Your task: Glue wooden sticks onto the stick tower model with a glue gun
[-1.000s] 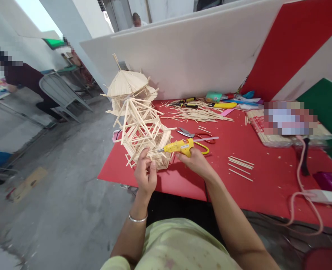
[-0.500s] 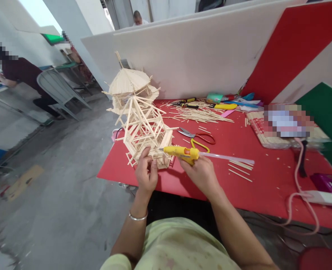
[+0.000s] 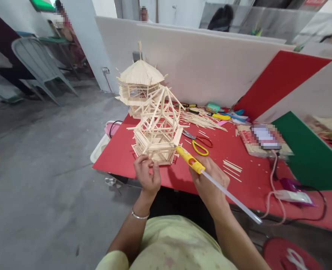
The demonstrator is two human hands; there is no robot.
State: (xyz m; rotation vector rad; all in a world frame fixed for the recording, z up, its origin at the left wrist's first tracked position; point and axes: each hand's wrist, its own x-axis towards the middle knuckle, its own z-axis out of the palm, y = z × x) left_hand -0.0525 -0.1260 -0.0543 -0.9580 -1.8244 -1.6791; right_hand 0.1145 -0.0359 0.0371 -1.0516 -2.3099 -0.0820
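A small house built of wooden sticks [image 3: 157, 131] stands near the front left corner of the red table [image 3: 183, 176]. My left hand [image 3: 147, 176] is closed, its fingertips pinched at the lower front edge of the stick house. My right hand [image 3: 209, 183] grips a yellow glue gun [image 3: 188, 159], whose nozzle points at the house's lower right corner. A long clear glue stick [image 3: 233, 198] juts out of the gun's back toward me. A second stick house with a thatched roof [image 3: 139, 84] stands just behind the first.
Yellow-handled scissors [image 3: 198, 144], loose sticks [image 3: 232, 167], a heap of sticks and tools [image 3: 208, 116] lie on the table. A pink cable [image 3: 271, 187] and power strip [image 3: 294, 195] sit at right. White, red and green boards [image 3: 281, 82] back the table. A grey chair [image 3: 35, 62] stands far left.
The view shifted up and left. My right hand has swung the glue gun so its nozzle points up-left at the house and the glue stick trails toward me. My left hand stayed at the house's base.
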